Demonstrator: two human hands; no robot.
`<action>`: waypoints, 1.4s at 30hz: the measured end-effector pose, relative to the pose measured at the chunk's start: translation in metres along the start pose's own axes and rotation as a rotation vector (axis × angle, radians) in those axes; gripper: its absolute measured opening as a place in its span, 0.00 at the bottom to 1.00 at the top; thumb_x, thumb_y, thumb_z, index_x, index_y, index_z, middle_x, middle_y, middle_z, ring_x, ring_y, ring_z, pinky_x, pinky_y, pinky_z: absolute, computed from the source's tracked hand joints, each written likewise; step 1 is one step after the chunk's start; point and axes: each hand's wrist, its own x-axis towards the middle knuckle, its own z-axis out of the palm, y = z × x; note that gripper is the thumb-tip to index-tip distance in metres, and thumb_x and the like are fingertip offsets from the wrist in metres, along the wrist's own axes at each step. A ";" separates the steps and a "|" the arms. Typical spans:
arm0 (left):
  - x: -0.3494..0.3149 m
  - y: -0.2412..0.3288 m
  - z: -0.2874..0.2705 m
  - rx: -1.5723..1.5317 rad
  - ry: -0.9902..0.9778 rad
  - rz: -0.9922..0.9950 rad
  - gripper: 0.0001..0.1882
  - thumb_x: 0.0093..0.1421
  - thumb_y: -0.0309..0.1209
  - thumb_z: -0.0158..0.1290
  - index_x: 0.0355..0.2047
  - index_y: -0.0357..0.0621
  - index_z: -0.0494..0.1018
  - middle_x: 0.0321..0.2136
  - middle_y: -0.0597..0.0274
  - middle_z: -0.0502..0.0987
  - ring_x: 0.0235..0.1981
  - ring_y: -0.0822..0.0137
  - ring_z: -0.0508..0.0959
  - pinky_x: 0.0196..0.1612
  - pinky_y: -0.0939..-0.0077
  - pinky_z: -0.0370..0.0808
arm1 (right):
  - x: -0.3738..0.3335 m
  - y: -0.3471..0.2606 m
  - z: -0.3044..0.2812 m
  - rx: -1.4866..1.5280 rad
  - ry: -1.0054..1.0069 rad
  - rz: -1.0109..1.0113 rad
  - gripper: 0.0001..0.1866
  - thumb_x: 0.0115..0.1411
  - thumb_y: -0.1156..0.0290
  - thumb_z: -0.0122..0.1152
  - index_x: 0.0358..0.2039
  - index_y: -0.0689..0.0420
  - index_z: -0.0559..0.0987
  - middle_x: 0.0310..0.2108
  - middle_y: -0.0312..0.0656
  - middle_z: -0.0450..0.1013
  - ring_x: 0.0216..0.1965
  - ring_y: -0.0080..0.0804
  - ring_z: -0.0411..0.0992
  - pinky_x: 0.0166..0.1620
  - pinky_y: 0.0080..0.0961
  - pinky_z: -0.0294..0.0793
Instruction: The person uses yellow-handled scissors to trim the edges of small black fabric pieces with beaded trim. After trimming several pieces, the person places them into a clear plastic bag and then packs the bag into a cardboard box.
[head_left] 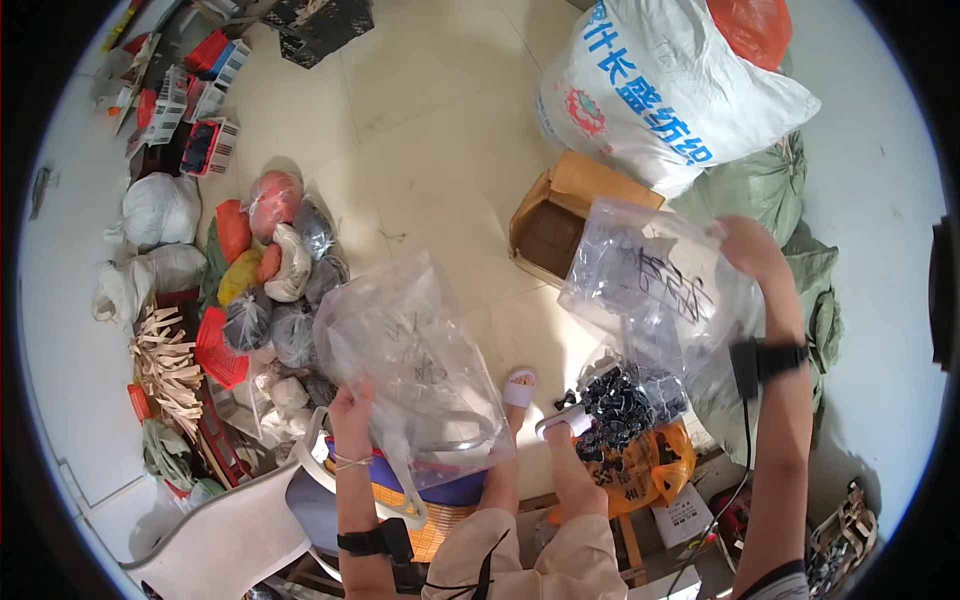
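My left hand (352,408) is closed on the edge of a clear plastic bag (415,350) with black scrawled marks, which hangs limp over my lap. Raised to the right, my right hand (748,248) grips the upper edge of a second clear plastic bag (640,265), also marked in black. That bag slants down toward my feet. Around its lower end lies a heap of small black pieces (612,405), too small to name. Whether some of them are inside the bag I cannot tell. An orange plastic bag (665,465) is under the heap.
An open cardboard box (545,225) stands ahead, beside a large white woven sack (660,90) and green sacks (760,185). Several filled bags (270,330) and a red basket (218,350) crowd the left. A dark crate (320,30) is at the far end.
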 end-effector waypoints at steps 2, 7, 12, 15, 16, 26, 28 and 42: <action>-0.010 0.007 0.009 -0.075 -0.059 -0.022 0.11 0.59 0.35 0.58 0.38 0.41 0.76 0.30 0.73 0.76 0.30 0.81 0.70 0.34 0.83 0.66 | 0.054 0.005 0.020 -0.035 0.125 -0.244 0.27 0.50 0.69 0.58 0.53 0.57 0.72 0.43 0.53 0.75 0.46 0.48 0.73 0.51 0.36 0.70; -0.045 0.022 0.016 -0.259 -0.138 -0.184 0.12 0.60 0.34 0.57 0.39 0.39 0.75 0.34 0.68 0.77 0.35 0.76 0.74 0.39 0.80 0.70 | 0.063 -0.067 0.036 0.214 0.276 -0.136 0.26 0.52 0.65 0.61 0.53 0.53 0.72 0.49 0.53 0.72 0.50 0.51 0.70 0.52 0.39 0.69; -0.050 0.032 0.052 -0.404 -0.204 -0.235 0.15 0.61 0.36 0.56 0.42 0.38 0.74 0.40 0.62 0.77 0.43 0.69 0.76 0.43 0.73 0.74 | 0.003 -0.027 0.100 0.217 0.341 -0.261 0.28 0.53 0.68 0.60 0.56 0.49 0.70 0.55 0.55 0.66 0.56 0.53 0.65 0.56 0.39 0.67; -0.049 0.028 0.070 -0.463 -0.110 -0.261 0.16 0.61 0.38 0.55 0.43 0.38 0.73 0.41 0.62 0.76 0.43 0.69 0.75 0.42 0.70 0.75 | -0.028 -0.004 0.123 0.183 0.301 -0.148 0.32 0.51 0.72 0.61 0.59 0.48 0.67 0.60 0.58 0.59 0.58 0.57 0.61 0.57 0.42 0.65; -0.048 0.029 0.074 -0.472 -0.109 -0.275 0.17 0.61 0.38 0.55 0.43 0.38 0.73 0.41 0.62 0.76 0.43 0.69 0.75 0.42 0.70 0.75 | -0.027 0.005 0.127 0.188 0.366 -0.136 0.33 0.51 0.73 0.62 0.59 0.47 0.66 0.61 0.58 0.58 0.59 0.58 0.60 0.57 0.43 0.65; -0.029 0.036 0.136 -0.485 -0.200 -0.227 0.19 0.62 0.41 0.54 0.46 0.40 0.72 0.46 0.59 0.73 0.49 0.64 0.73 0.47 0.62 0.74 | -0.043 0.013 0.162 0.852 0.354 0.027 0.26 0.56 0.69 0.60 0.57 0.54 0.69 0.54 0.48 0.67 0.46 0.39 0.71 0.46 0.29 0.73; -0.017 0.030 0.172 -0.476 -0.268 -0.297 0.21 0.62 0.42 0.54 0.48 0.39 0.70 0.47 0.57 0.73 0.51 0.62 0.71 0.48 0.60 0.74 | -0.079 0.009 0.175 0.999 0.151 0.026 0.27 0.60 0.65 0.58 0.59 0.56 0.66 0.54 0.48 0.67 0.50 0.36 0.70 0.50 0.28 0.70; 0.088 -0.049 0.397 -0.622 -0.646 -0.748 0.30 0.63 0.47 0.50 0.57 0.41 0.57 0.53 0.49 0.66 0.50 0.48 0.71 0.56 0.45 0.69 | -0.237 0.027 0.172 1.663 0.252 0.370 0.23 0.63 0.70 0.53 0.58 0.60 0.66 0.54 0.44 0.68 0.48 0.30 0.71 0.50 0.27 0.69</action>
